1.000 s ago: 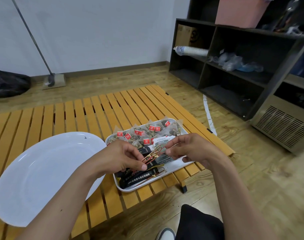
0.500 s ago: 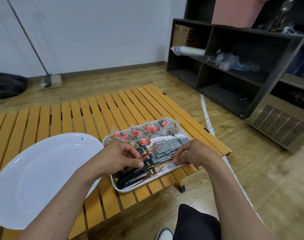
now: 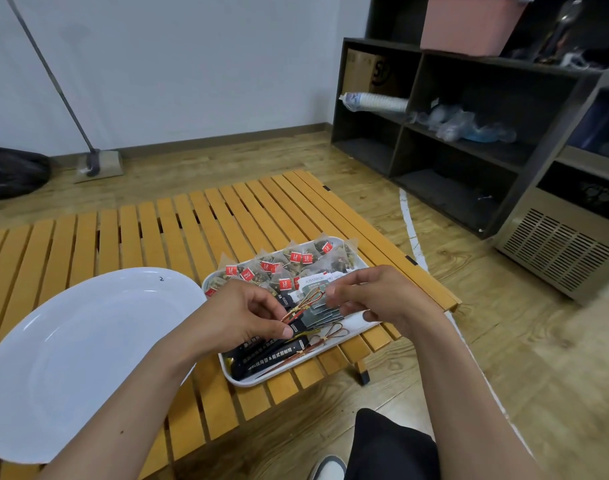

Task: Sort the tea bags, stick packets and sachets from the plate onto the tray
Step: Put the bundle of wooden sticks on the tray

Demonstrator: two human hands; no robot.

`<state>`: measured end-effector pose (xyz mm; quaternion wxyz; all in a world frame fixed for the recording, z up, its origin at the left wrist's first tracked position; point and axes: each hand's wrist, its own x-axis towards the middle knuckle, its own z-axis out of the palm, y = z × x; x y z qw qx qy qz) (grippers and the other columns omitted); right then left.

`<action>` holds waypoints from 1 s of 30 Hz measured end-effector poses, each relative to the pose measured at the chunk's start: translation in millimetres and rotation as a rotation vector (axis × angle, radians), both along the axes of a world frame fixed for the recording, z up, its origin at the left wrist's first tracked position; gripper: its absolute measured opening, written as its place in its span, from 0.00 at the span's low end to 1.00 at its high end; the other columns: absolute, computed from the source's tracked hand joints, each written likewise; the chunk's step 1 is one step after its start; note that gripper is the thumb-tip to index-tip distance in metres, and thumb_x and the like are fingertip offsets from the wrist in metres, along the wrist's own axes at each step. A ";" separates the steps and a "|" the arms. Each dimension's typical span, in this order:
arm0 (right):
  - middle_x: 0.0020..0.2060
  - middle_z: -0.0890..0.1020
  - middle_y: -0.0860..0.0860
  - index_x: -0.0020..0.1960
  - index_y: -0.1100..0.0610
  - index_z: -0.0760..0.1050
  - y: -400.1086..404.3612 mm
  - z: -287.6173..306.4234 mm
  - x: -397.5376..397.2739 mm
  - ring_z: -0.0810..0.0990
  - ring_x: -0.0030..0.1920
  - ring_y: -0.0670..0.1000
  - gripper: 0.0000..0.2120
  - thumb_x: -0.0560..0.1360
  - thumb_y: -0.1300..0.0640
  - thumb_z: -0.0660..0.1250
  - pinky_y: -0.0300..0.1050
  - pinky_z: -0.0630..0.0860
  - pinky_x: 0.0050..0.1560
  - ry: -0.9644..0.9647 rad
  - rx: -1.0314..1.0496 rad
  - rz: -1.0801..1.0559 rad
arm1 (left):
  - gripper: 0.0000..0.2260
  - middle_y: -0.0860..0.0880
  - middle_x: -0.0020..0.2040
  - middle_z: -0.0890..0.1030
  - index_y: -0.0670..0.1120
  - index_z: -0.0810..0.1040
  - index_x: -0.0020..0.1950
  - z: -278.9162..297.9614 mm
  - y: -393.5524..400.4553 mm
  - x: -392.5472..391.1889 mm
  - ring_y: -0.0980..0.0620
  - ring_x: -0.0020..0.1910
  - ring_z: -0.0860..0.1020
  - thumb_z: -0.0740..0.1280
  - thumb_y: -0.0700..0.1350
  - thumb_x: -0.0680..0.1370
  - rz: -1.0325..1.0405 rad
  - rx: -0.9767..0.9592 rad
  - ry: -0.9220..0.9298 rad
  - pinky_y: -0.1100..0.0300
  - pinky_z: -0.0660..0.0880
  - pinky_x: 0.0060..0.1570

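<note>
The white plate (image 3: 71, 358) at the left of the slatted table is bare. To its right, the white tray (image 3: 285, 377) holds tea bags with red tags (image 3: 296, 259) along its far side, grey-green sachets (image 3: 322, 308) in the middle and black stick packets (image 3: 261, 358) near the front. Thin red-gold looped picks (image 3: 330, 332) lie among them. My left hand (image 3: 240, 317) is over the tray's left part, thumb and fingers pinching the end of a black stick packet. Curled loosely over the sachets is my right hand (image 3: 386, 299), with nothing visibly gripped.
The low slatted wooden table (image 3: 192, 230) ends just right of the tray. Dark shelving (image 3: 469, 133) and a grey vented unit (image 3: 559, 251) stand at the right. A mop (image 3: 95, 161) and a black bag (image 3: 12, 171) lie by the far wall. My knee (image 3: 389, 445) is below.
My right hand has lifted from the tray's near right edge to above the sachets. My left hand stays pinched at the stick packets. The view has tilted slightly.
</note>
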<state>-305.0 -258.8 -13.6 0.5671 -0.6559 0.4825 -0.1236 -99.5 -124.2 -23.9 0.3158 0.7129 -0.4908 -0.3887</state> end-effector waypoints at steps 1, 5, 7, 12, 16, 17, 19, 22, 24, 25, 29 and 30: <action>0.42 0.89 0.51 0.51 0.57 0.85 0.2 -1.5 0.7 0.83 0.40 0.46 0.09 0.73 0.55 0.78 0.39 0.71 0.35 -0.004 0.006 0.014 | 0.09 0.48 0.41 0.88 0.45 0.86 0.45 0.0 -0.4 -0.9 0.55 0.38 0.85 0.81 0.44 0.68 -0.001 -0.001 0.001 0.68 0.78 0.34; 0.39 0.88 0.51 0.51 0.58 0.85 -4.1 -1.8 -4.9 0.81 0.35 0.45 0.06 0.74 0.62 0.76 0.38 0.68 0.32 -0.009 0.038 -0.016 | 0.09 0.48 0.41 0.88 0.46 0.87 0.45 -0.3 -2.1 -1.2 0.55 0.39 0.85 0.81 0.45 0.68 -0.002 -0.012 0.005 0.67 0.79 0.36; 0.39 0.88 0.50 0.50 0.57 0.85 -8.5 -1.0 -11.9 0.82 0.34 0.44 0.04 0.75 0.61 0.75 0.36 0.68 0.30 0.051 0.017 -0.053 | 0.07 0.50 0.41 0.88 0.47 0.87 0.44 0.3 -2.6 -0.3 0.56 0.40 0.85 0.81 0.46 0.69 0.008 -0.019 0.000 0.67 0.78 0.35; 0.38 0.89 0.51 0.46 0.59 0.84 -17.3 -9.7 -21.9 0.80 0.31 0.45 0.01 0.76 0.62 0.74 0.35 0.65 0.23 0.281 -0.009 -0.075 | 0.06 0.52 0.40 0.88 0.47 0.87 0.44 -1.6 -4.1 0.7 0.61 0.37 0.84 0.80 0.45 0.69 0.054 -0.049 0.006 0.72 0.74 0.30; 0.40 0.88 0.53 0.47 0.62 0.85 -14.9 -13.4 -16.4 0.80 0.30 0.45 0.01 0.76 0.64 0.74 0.32 0.65 0.18 0.315 -0.003 -0.090 | 0.06 0.51 0.39 0.88 0.46 0.87 0.44 -4.2 -5.3 -1.3 0.59 0.36 0.84 0.80 0.45 0.69 0.053 -0.074 0.012 0.71 0.75 0.31; 0.39 0.88 0.52 0.46 0.61 0.85 -14.4 -13.9 -15.6 0.79 0.29 0.45 0.01 0.76 0.64 0.74 0.32 0.65 0.19 0.338 -0.015 -0.084 | 0.06 0.50 0.39 0.88 0.46 0.88 0.44 -4.7 -5.6 -2.0 0.59 0.35 0.84 0.80 0.45 0.69 0.045 -0.080 0.010 0.70 0.76 0.32; 0.32 0.85 0.49 0.45 0.60 0.86 -12.7 -12.4 -15.7 0.80 0.29 0.45 0.01 0.74 0.63 0.75 0.33 0.65 0.20 0.379 -0.034 -0.074 | 0.07 0.50 0.37 0.87 0.46 0.88 0.44 -6.3 -6.4 -3.6 0.58 0.34 0.83 0.80 0.46 0.69 0.026 -0.092 0.004 0.68 0.77 0.35; 0.32 0.85 0.51 0.46 0.61 0.86 -13.3 -5.9 -18.8 0.80 0.31 0.45 0.02 0.74 0.63 0.76 0.34 0.67 0.21 0.391 -0.053 -0.097 | 0.07 0.51 0.38 0.87 0.46 0.88 0.44 -8.5 -7.7 -5.4 0.58 0.35 0.83 0.80 0.46 0.69 0.014 -0.107 -0.007 0.64 0.80 0.38; 0.38 0.86 0.52 0.46 0.59 0.86 -14.2 -0.6 -20.2 0.81 0.34 0.45 0.03 0.74 0.60 0.77 0.37 0.70 0.26 0.369 -0.101 -0.133 | 0.06 0.51 0.40 0.87 0.48 0.88 0.44 -9.5 -8.6 -6.5 0.57 0.38 0.84 0.80 0.47 0.69 0.009 -0.115 -0.016 0.63 0.81 0.40; 0.40 0.87 0.52 0.46 0.57 0.86 -14.4 1.1 -20.5 0.82 0.36 0.45 0.04 0.73 0.57 0.78 0.39 0.71 0.30 0.313 -0.136 -0.143 | 0.06 0.51 0.40 0.88 0.48 0.88 0.44 -9.8 -8.9 -7.6 0.56 0.40 0.84 0.80 0.47 0.69 0.000 -0.120 -0.021 0.63 0.81 0.40; 0.41 0.88 0.49 0.48 0.55 0.86 -5.7 8.4 -15.2 0.82 0.36 0.43 0.08 0.71 0.52 0.79 0.41 0.73 0.38 -0.058 -0.120 -0.037 | 0.08 0.50 0.41 0.88 0.48 0.87 0.44 -10.3 -12.0 -14.1 0.53 0.42 0.85 0.80 0.49 0.68 -0.022 -0.126 -0.022 0.57 0.82 0.44; 0.41 0.88 0.50 0.48 0.55 0.86 -3.8 8.6 -13.5 0.81 0.36 0.43 0.09 0.71 0.53 0.79 0.41 0.72 0.38 -0.083 -0.100 0.007 | 0.09 0.50 0.41 0.88 0.47 0.87 0.45 -10.2 -12.7 -15.9 0.52 0.42 0.85 0.80 0.49 0.68 -0.028 -0.122 -0.016 0.55 0.82 0.45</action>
